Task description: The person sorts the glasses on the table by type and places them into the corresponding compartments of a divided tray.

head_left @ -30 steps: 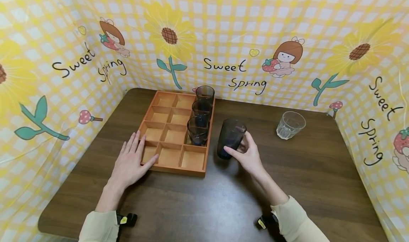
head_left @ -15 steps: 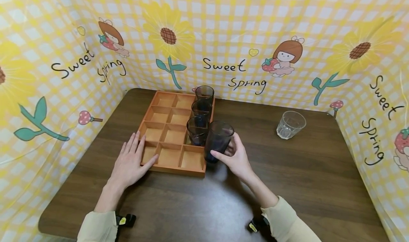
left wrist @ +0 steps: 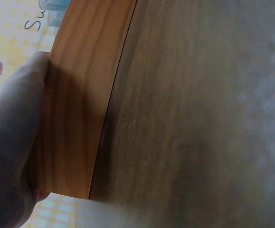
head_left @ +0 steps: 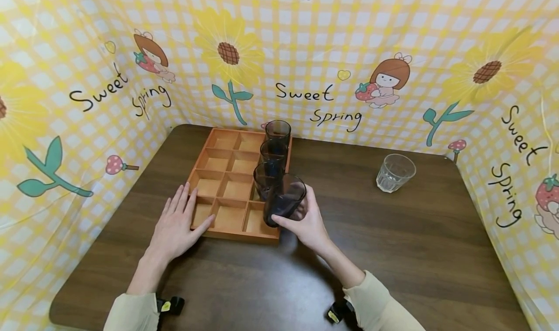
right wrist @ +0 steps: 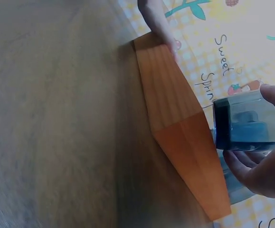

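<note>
My right hand (head_left: 309,222) grips a dark tinted drinking glass (head_left: 283,200), thumb on the near side. The glass is tilted, its base over the front right compartment of a wooden divided tray (head_left: 240,237); whether it touches the tray I cannot tell. In the right wrist view the base of this glass (right wrist: 244,121) shows above the tray's corner. Three more dark glasses stand behind it in the right column, the nearest glass (head_left: 261,178) partly covered by the held one. My left hand (head_left: 174,229) rests on the tray's front left corner, fingers extended along the left side.
A clear faceted glass (head_left: 395,173) stands apart on the brown wooden table (head_left: 393,253), right of the tray. Yellow checked cloth (head_left: 314,44) hangs close behind the table and at both sides. The tray's left and middle columns hold no glasses.
My right hand has carried the dark glass leftward from the table beside the tray to over the front right compartment, tilting it more. My left hand has stayed on the tray.
</note>
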Motion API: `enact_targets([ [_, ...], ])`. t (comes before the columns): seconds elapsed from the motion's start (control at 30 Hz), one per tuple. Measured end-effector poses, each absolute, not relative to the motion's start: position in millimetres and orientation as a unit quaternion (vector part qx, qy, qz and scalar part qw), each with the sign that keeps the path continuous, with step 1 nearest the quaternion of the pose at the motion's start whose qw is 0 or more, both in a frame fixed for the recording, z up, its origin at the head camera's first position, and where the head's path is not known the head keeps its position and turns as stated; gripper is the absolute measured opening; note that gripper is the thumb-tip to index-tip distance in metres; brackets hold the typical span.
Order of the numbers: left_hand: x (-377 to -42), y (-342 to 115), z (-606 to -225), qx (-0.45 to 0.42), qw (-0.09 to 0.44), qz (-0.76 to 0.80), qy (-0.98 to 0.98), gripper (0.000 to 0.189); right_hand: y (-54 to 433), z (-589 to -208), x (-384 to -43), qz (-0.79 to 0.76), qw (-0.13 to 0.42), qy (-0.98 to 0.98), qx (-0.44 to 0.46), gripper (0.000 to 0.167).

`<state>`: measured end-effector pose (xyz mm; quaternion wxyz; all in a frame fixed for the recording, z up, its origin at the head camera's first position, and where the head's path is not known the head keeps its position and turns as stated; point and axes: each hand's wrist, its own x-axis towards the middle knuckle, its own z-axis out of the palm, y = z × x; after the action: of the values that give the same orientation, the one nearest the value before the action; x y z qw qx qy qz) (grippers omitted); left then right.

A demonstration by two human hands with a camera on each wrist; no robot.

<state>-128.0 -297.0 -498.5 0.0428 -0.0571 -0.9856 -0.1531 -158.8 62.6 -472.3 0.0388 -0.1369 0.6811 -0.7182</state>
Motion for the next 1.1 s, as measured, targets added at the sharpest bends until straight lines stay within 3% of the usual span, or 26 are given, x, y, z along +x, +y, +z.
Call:
enact_targets([
  [0.43,-127,-297,-498,-0.055,0.04,-0.154,-0.986,0.102,48,-482,-156,-0.717,0.024,0.676,-0.168,0.092],
  [1.1,-129,-297,-500,-0.054,0.041,-0.155,-0.986,0.102,44,-491,-156,-0.576,-0.002,0.79,-0.21,0.086],
])
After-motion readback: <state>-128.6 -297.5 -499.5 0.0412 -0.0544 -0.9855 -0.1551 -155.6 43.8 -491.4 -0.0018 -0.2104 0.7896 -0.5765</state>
